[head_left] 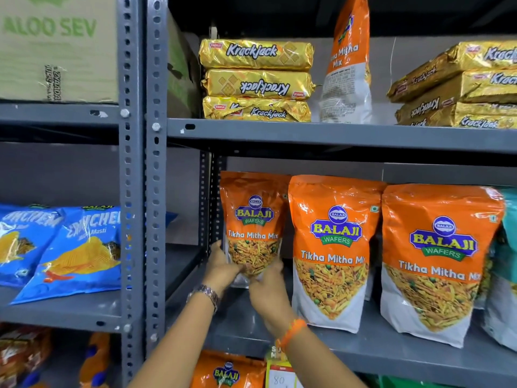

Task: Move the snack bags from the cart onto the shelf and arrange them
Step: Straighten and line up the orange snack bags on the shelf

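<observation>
An orange Balaji Tikha Mitha Mix bag (253, 219) stands upright at the left end of the grey middle shelf (363, 351). My left hand (222, 266) grips its lower left edge and my right hand (270, 287) grips its lower right corner; both cover the bag's base. Two more orange bags of the same kind (333, 247) (436, 261) stand upright in a row to its right, nearer the shelf's front. Another such bag (228, 371) shows below the shelf edge. The cart is out of view.
Upper shelf holds stacked gold Krackjack packs (256, 79) (461, 88) and one orange mix bag (348, 60). A teal bag (506, 261) sits at far right. Grey perforated uprights (141, 191) separate a left rack with blue chip bags (70, 247) and a cardboard box (56, 49).
</observation>
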### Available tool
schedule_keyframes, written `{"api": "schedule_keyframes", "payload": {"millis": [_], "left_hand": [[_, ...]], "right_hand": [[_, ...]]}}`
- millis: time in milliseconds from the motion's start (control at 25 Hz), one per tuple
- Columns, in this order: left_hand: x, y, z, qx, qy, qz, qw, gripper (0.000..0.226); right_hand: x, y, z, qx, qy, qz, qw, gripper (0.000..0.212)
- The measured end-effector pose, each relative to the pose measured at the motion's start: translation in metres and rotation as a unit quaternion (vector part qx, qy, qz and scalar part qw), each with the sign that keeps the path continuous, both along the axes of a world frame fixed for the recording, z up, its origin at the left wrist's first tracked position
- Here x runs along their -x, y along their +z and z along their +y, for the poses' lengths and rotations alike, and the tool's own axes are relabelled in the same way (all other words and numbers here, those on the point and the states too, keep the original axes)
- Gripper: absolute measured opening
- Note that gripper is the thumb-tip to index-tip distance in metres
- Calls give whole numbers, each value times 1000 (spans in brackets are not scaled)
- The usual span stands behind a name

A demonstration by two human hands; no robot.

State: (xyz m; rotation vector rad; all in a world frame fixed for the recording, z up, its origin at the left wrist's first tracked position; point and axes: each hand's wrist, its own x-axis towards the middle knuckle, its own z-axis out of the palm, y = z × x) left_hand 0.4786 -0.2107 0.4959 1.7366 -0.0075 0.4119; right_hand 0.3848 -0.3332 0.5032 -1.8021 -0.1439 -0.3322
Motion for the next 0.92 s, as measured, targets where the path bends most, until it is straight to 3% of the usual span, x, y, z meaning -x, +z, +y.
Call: {"api": "schedule_keyframes", "payload": {"millis": [80,160,240,320,400,560,720,920], "left_hand": [[27,-2,-12,35,50,-54,997,69],[53,-3,-29,85,-24,-76,993,67],[68,-6,-50,36,-176,-34,983,84],[73,-7,-72,-78,-253,-2,964,113],[75,-8,-90,-130,-234,-4,963,120],[76,-15,-102,-145,-201,-14,969,109],[83,-17,-76,-107,-143,-21,984,105],[89,-13,-24,-96,-48,-23,994,117]], "right_hand": [[37,-16,-23,-54,-14,-83,995,56],[64,-28,-56,-96,-128,-157,975,60],[68,-33,-85,-115,-231,-156,953,64],[61,-31,-103,-83,-261,-89,958,72],[54,-31,-117,-62,-234,-35,970,69],[49,-29,-128,-112,-155,8,981,47],[40,-32,-119,-88,-95,30,991,65],[21,-36,-79,-84,3,49,995,62]]}}
